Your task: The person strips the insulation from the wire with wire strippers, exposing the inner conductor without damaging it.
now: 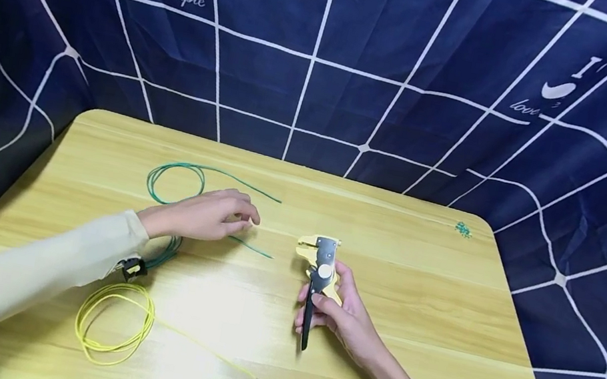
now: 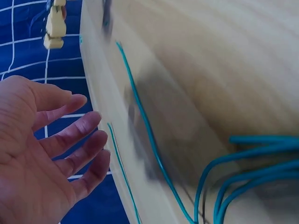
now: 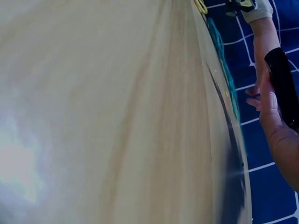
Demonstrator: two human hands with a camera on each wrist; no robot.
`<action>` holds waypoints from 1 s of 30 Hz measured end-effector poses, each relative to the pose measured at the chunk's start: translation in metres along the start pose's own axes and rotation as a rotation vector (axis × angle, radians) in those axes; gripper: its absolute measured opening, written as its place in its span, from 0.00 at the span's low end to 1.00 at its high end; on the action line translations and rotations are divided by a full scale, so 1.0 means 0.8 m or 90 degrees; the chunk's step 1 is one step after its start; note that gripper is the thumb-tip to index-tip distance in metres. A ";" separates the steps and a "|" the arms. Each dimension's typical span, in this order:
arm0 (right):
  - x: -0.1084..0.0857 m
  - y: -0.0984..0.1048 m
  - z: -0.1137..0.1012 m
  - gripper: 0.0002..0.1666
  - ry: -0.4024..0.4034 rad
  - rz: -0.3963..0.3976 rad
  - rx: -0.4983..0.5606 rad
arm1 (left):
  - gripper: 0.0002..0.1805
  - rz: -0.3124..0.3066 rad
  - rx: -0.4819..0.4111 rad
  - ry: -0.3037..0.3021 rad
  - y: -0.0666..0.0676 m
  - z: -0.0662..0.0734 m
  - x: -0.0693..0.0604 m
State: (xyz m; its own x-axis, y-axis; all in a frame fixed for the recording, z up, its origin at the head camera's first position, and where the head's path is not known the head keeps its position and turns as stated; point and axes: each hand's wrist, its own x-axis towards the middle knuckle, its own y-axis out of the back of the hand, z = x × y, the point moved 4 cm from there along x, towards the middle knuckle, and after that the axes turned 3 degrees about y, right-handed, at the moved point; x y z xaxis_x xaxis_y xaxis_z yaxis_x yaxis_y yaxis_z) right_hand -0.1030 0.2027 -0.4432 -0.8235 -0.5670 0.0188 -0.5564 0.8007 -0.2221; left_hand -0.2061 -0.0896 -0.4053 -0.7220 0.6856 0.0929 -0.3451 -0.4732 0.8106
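Observation:
My right hand (image 1: 350, 320) grips a wire stripper (image 1: 323, 267) with black and pale yellow parts above the middle of the table. Its head points away from me, and its black handle (image 3: 282, 86) shows in the right wrist view. My left hand (image 1: 204, 214) hovers over the coiled green wire (image 1: 244, 181), partly hiding it. In the left wrist view the left hand's fingers (image 2: 77, 161) are loosely bent with nothing between them. Two ends of the green wire (image 2: 147, 123) stretch along the table below that hand.
A coil of yellow wire (image 1: 81, 319) lies at the near left, one end running right. Small green pieces (image 1: 463, 230) lie in a pile near the far right corner. Dark blue cloth (image 1: 262, 80) with white lines hangs around the wooden table (image 1: 431, 293).

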 end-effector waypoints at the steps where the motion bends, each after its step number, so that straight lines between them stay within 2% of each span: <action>1: 0.000 0.000 0.000 0.40 -0.002 0.003 0.000 | 0.11 0.005 -0.001 0.001 0.002 -0.002 0.002; 6: 0.001 0.003 0.001 0.41 -0.012 0.018 -0.002 | 0.11 0.022 -0.013 0.016 0.007 -0.014 0.011; 13: 0.004 0.006 -0.002 0.40 -0.007 0.034 -0.008 | 0.14 0.032 -0.037 0.057 0.011 -0.034 0.020; 22: 0.009 0.007 -0.004 0.40 -0.002 0.051 -0.006 | 0.25 0.054 -0.069 0.112 0.020 -0.058 0.029; 30: 0.013 0.006 -0.003 0.39 -0.014 0.059 0.008 | 0.20 0.071 -0.047 0.127 0.022 -0.070 0.040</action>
State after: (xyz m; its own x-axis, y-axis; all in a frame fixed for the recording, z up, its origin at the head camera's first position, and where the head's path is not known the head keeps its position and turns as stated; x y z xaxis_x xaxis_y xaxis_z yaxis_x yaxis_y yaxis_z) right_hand -0.1144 0.2008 -0.4417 -0.8684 -0.4954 -0.0235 -0.4770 0.8473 -0.2336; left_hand -0.2688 -0.1075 -0.4205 -0.8603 0.5066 0.0573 -0.2939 -0.5846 0.7562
